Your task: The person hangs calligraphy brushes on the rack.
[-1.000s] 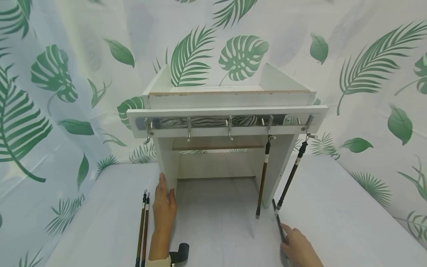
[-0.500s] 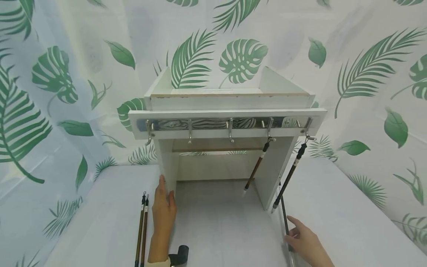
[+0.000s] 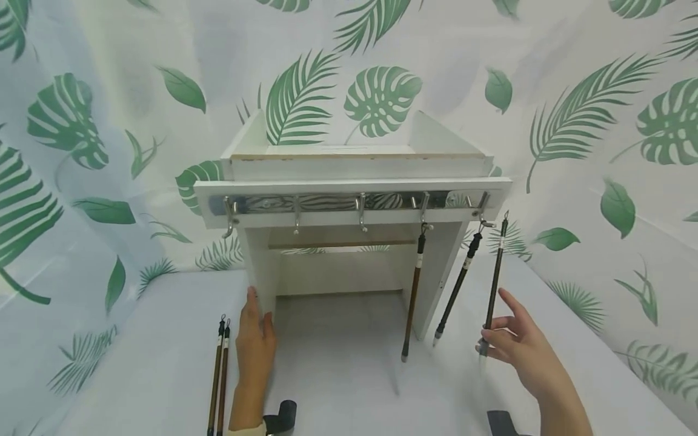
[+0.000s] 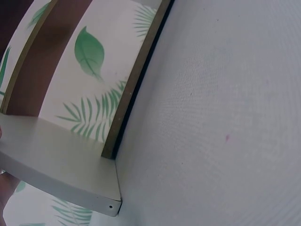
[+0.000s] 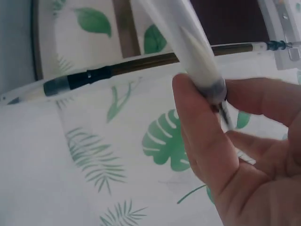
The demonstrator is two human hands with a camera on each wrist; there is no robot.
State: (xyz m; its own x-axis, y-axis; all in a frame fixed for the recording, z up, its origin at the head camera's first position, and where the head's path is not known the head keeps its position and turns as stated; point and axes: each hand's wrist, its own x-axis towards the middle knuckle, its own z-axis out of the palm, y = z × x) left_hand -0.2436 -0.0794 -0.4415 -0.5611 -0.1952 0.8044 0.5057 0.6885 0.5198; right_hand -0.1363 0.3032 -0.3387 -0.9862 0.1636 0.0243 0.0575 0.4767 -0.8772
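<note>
Upright in my right hand [image 3: 526,351], pinched near its lower end between thumb and fingers, is a dark-handled calligraphy brush [image 3: 495,275] with a loop at its top. In the right wrist view, a clear cap [image 5: 190,42] covers its pale bristles. My left hand [image 3: 255,348] holds the left side panel of a white shelf unit [image 3: 259,266], thumb and fingers on either side. Metal hooks [image 3: 361,212] line the unit's front rail. From the rightmost hook hangs a black brush [image 3: 459,284]; from its neighbour hangs a brown brush [image 3: 414,297].
Two more brushes [image 3: 220,369] lie side by side on the white tabletop [image 3: 147,351], left of my left hand. Behind stands a leaf-patterned backdrop [image 3: 458,91]. Black wrist mounts [image 3: 286,415] show at the lower edge.
My right hand has lifted the brush off the tabletop and brought it upright, right of the hanging ones. The brown hanging brush has been swinging. My left hand stays on the panel.
</note>
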